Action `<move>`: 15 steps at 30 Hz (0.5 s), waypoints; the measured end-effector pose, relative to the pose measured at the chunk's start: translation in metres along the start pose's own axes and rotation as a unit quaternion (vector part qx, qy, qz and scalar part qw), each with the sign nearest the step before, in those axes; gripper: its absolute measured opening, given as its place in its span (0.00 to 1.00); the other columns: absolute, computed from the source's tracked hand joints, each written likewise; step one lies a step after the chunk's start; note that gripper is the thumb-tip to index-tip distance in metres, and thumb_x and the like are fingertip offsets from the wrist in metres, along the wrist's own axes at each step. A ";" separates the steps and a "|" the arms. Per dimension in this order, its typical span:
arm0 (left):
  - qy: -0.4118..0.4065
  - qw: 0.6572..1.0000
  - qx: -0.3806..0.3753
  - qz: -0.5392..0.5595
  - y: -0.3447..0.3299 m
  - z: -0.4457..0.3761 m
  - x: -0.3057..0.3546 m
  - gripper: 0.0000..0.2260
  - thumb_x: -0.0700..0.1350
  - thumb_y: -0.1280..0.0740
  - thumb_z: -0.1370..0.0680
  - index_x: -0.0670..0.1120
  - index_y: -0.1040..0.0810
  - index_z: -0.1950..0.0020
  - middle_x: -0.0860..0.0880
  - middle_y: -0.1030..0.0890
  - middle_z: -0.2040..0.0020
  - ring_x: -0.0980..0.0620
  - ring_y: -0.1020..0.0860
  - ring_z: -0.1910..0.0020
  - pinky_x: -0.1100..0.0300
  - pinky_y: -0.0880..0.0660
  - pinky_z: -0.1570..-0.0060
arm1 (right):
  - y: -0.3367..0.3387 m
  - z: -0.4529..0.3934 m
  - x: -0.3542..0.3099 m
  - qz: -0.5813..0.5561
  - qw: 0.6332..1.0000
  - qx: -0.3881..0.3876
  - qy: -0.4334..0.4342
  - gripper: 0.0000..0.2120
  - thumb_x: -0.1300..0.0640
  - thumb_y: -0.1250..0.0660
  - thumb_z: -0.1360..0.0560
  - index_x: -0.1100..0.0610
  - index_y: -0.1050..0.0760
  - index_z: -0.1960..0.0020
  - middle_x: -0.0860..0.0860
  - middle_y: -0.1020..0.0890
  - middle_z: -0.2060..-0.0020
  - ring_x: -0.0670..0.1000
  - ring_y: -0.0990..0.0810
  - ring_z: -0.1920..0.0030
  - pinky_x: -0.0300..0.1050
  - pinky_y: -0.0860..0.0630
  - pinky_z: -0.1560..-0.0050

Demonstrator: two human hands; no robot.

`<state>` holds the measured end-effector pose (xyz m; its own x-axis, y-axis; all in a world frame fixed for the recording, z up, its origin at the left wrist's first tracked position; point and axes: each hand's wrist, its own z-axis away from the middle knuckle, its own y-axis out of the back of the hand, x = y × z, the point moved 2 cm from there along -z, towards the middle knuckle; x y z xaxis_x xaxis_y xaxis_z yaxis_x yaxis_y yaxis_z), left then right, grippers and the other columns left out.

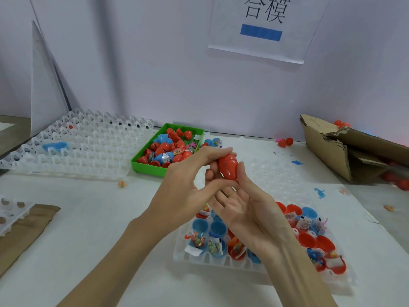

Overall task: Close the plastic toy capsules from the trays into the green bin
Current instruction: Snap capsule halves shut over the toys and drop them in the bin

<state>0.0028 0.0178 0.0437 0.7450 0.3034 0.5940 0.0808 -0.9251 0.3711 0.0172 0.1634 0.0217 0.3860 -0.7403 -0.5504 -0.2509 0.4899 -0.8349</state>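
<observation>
A closed red capsule (228, 166) is held above the table between both hands. My left hand (190, 185) grips it from the left, fingers over its top and thumb beneath. My right hand (241, 202) is palm up and pinches its lower end with fingers and thumb. Below my right hand lies a clear tray (199, 260) with several open red and blue capsule halves holding small toys and packets. The green bin (146, 168) at the back centre holds several closed red and blue capsules.
A large clear tray (88, 149) lies at the back left with a blue half in it. Torn cardboard box (332, 149) stands at the right with red capsules near it. Another tray (8, 218) and brown cardboard sit at the left edge. Small loose toys dot the white table.
</observation>
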 end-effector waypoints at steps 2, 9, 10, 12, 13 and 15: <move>-0.018 0.999 0.004 -0.026 -0.001 0.001 -0.001 0.21 0.43 0.26 0.23 0.44 0.21 0.31 0.52 0.16 0.40 0.56 0.18 0.39 0.64 0.24 0.37 | 0.001 -0.001 0.002 -0.001 1.000 0.005 0.006 0.26 0.55 0.19 0.29 0.67 0.19 0.37 0.60 0.17 0.44 0.56 0.18 0.37 0.52 0.26 0.29; -0.124 0.981 0.023 -0.150 -0.006 0.003 0.002 0.19 0.42 0.31 0.18 0.37 0.24 0.28 0.46 0.16 0.42 0.60 0.23 0.45 0.59 0.23 0.38 | -0.006 -0.001 0.007 -0.014 1.000 -0.001 0.010 0.29 0.53 0.20 0.29 0.66 0.22 0.33 0.62 0.26 0.27 0.59 0.26 0.27 0.55 0.27 0.29; -0.136 0.977 0.022 -0.160 -0.006 0.003 0.001 0.19 0.41 0.31 0.17 0.36 0.24 0.28 0.45 0.16 0.40 0.56 0.21 0.42 0.56 0.23 0.36 | -0.008 -0.001 0.008 -0.013 1.000 -0.003 0.010 0.29 0.53 0.20 0.28 0.66 0.22 0.33 0.62 0.26 0.27 0.59 0.26 0.27 0.54 0.25 0.30; -0.146 0.974 0.019 -0.172 -0.007 0.004 0.000 0.19 0.39 0.30 0.18 0.36 0.25 0.27 0.43 0.17 0.37 0.48 0.19 0.38 0.52 0.23 0.35 | -0.009 -0.001 0.009 -0.020 1.000 -0.005 0.012 0.29 0.53 0.20 0.28 0.65 0.22 0.32 0.62 0.25 0.28 0.59 0.25 0.28 0.54 0.23 0.32; -0.145 0.974 0.020 -0.172 -0.008 0.004 0.000 0.19 0.39 0.31 0.18 0.36 0.25 0.27 0.43 0.17 0.36 0.47 0.19 0.37 0.52 0.23 0.35 | -0.009 -0.001 0.009 -0.028 1.000 -0.005 0.013 0.29 0.53 0.21 0.28 0.65 0.22 0.32 0.61 0.25 0.28 0.59 0.25 0.28 0.54 0.22 0.34; -0.139 0.977 0.027 -0.162 -0.010 0.004 0.001 0.18 0.40 0.33 0.17 0.35 0.24 0.28 0.42 0.17 0.37 0.46 0.19 0.37 0.51 0.23 0.36 | -0.009 -0.001 0.010 -0.040 0.999 -0.001 0.016 0.28 0.53 0.21 0.28 0.65 0.22 0.32 0.61 0.25 0.28 0.59 0.24 0.28 0.52 0.21 0.36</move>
<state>0.0058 0.0262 0.0376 0.8247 0.5155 0.2324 0.3715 -0.8038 0.4646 0.0228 0.1511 0.0239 0.3766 -0.7911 -0.4820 -0.2214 0.4283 -0.8761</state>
